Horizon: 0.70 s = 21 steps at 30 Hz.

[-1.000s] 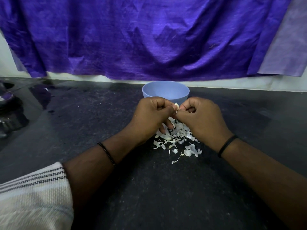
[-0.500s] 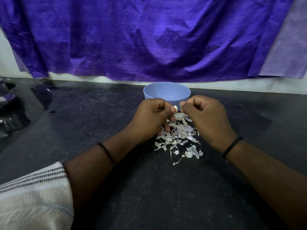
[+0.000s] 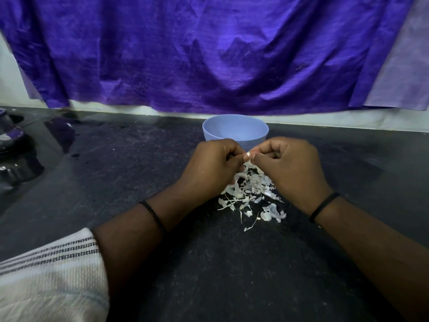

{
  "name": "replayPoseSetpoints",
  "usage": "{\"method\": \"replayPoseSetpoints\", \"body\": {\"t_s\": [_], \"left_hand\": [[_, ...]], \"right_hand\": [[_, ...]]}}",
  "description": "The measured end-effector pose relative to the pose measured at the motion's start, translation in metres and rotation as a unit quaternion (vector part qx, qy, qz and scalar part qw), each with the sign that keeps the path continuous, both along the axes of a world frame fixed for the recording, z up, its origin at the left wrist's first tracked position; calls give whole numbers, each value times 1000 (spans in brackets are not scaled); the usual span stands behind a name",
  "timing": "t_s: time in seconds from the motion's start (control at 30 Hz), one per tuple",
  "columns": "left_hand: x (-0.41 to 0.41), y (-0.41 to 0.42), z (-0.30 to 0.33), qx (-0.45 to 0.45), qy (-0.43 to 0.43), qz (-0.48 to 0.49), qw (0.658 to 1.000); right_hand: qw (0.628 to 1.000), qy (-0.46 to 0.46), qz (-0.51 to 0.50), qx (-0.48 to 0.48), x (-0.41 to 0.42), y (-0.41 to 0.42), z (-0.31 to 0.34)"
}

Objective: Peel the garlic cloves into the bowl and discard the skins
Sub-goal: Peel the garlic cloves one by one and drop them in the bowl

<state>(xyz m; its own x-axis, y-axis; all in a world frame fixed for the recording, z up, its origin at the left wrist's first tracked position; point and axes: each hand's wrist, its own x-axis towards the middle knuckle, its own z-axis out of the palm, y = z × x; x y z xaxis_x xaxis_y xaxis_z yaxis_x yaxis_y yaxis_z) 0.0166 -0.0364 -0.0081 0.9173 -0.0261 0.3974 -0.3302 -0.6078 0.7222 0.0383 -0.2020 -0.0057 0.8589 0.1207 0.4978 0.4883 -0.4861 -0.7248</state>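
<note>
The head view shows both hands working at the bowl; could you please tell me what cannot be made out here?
- Garlic clove: mostly hidden between left hand and right hand.
- Bowl contents: its near rim and the hands block them.
- Dark object, left: cut by the frame edge.

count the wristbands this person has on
2. One thin black beaded wristband sits on the left forearm just behind the wrist, and one plain black band circles the right wrist. The striped sleeve covers the left arm further up, so any others there would be hidden.
</note>
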Motion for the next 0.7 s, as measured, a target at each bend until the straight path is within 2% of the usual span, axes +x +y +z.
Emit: {"method": "replayPoseSetpoints", "body": {"t_s": [0.2,0.33,0.47,0.57,0.63,0.7], "left_hand": [[0,-2,0,-20,-1,-3,1000],[2,1,-1,-55,12,-1,998],[4,4,-2,-121,32,-13,992],[4,6,0,-188,53,-25,980],[4,6,1,-225,66,-28,972],[3,6,2,-251,78,-30,964]], "right_hand": [[995,6,-77,-57,4,-4,0],[992,-28,-81,-95,6,-7,5],[990,-17,-61,-125,3,-6,6],[996,39,-19,-80,-2,-6,6],[995,55,-30,-75,-2,-7,5],[991,35,-62,-114,-2,-7,7]]}}
